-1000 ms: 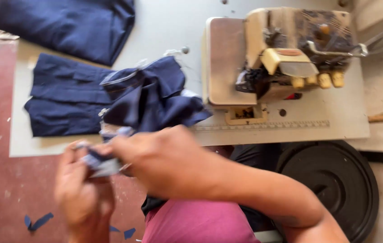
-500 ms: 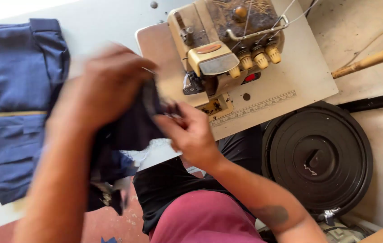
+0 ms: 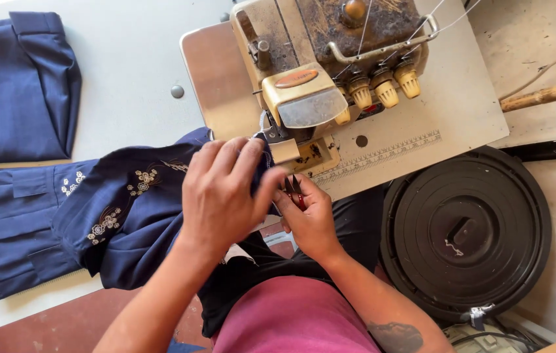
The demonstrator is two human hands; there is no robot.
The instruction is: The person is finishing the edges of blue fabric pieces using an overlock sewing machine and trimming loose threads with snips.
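A sewing workshop, probably a small tailoring one — a worn overlock machine with cream thread knobs sits on a pale table. Left of the machine lie folded navy garments; a ruler strip runs just below it — bare concrete floor to its right.

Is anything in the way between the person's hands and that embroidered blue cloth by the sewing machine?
Nothing visible: the left hand already rests on the navy embroidered cloth, and the right hand, holding small snips, is right beside it.
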